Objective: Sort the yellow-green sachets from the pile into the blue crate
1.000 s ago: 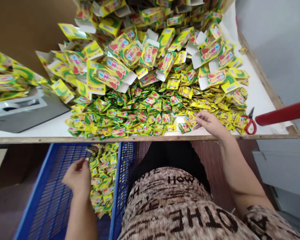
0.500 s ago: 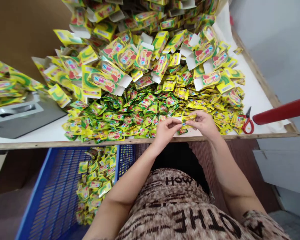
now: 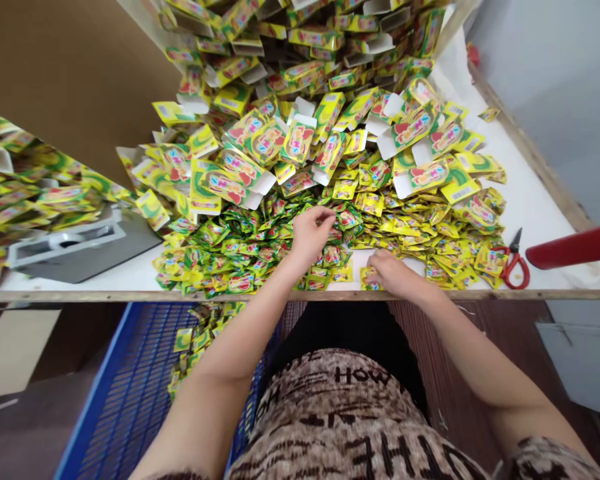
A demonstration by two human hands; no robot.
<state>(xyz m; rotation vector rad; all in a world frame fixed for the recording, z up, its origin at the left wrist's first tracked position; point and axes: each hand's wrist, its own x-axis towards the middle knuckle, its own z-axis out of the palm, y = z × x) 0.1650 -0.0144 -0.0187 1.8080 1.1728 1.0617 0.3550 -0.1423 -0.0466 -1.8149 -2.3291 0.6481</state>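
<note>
My left hand (image 3: 312, 233) is over the heap of green sachets (image 3: 260, 243), thumb and fingertips drawn together. Whatever is between those fingertips, if anything, I cannot make out. Close to the table's front edge, my right hand (image 3: 394, 272) has its curled fingers on a small yellow sachet (image 3: 370, 280), partly hidden by the hand. Another small yellow sachet (image 3: 343, 272) lies just left of it on the white tabletop. Yellow sachets (image 3: 410, 227) are heaped beyond my right hand. Behind both heaps are piled open yellow-green cartons (image 3: 300, 139) with white flaps.
Red-handled scissors (image 3: 516, 267) lie at the right, near a red bar (image 3: 575, 243). A grey metal-framed plate (image 3: 97, 250) rests at the left, before more cartons (image 3: 55, 200) and a brown cardboard panel (image 3: 75, 80). Below the wooden edge (image 3: 80, 296) stands a blue crate (image 3: 125, 373) holding filled cartons.
My hands, together on a small yellow sachet before, are now apart. The left has moved up and left over the green sachets; the right has come down at the table's front. The view has shifted.
</note>
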